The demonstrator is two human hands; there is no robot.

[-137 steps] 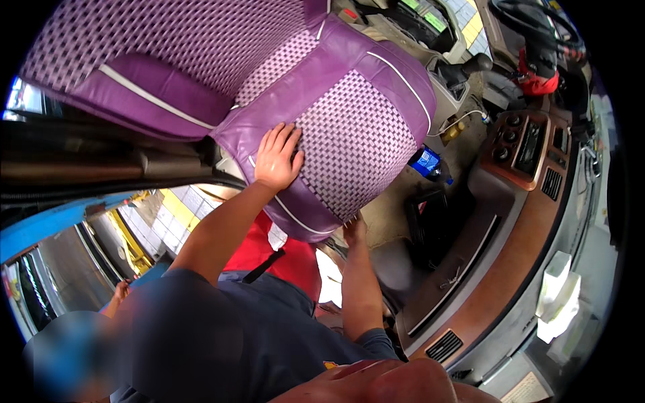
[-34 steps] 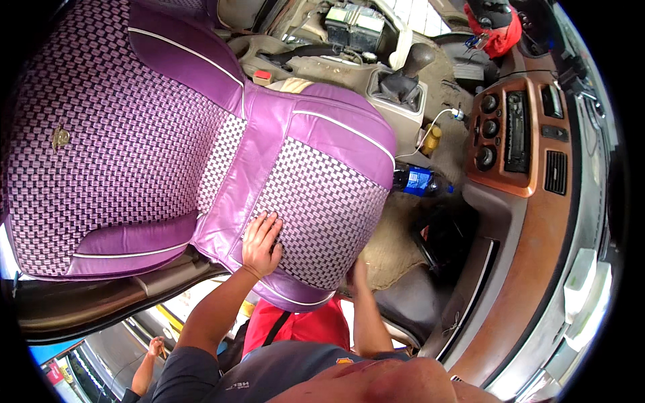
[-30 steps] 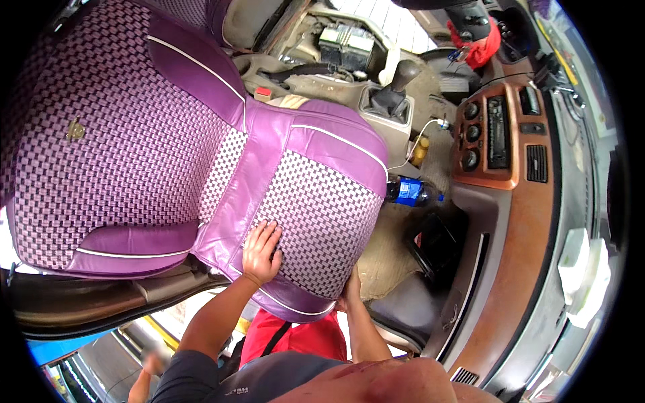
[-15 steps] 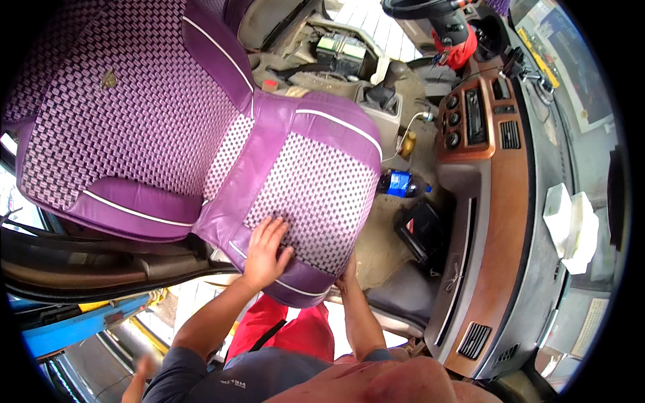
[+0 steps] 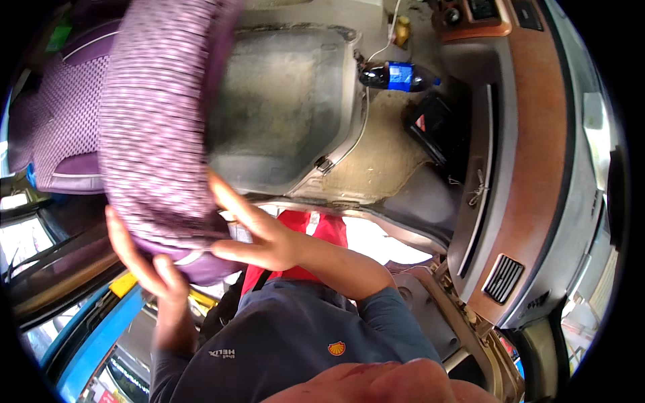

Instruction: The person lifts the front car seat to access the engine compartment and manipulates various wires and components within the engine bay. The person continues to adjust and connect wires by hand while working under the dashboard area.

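A purple vehicle seat (image 5: 158, 121) with a pink-and-black woven cover stands tipped up at the left, smeared by motion. My left hand (image 5: 151, 265) grips its near left side, thumb apart from the fingers. On the opposite side, my right hand (image 5: 262, 235) presses the seat's lower right edge, its thumb and fingers spread round the purple trim. Both hands hold the seat between them. Right of the seat lies a dusty grey floor panel (image 5: 282, 107) with a latch (image 5: 324, 164) at its near corner.
A dark bottle with a blue label (image 5: 400, 76) lies on the beige floor (image 5: 376, 144). A black box-shaped item (image 5: 435, 127) sits under the brown-and-grey dashboard (image 5: 537, 148). A white cable (image 5: 386, 48) runs past the bottle. Another purple seat (image 5: 74, 101) is at the far left.
The seat has swung up and to the left, uncovering the grey floor panel. My left hand has moved from the cushion top to its side; my right hand has moved left with the seat.
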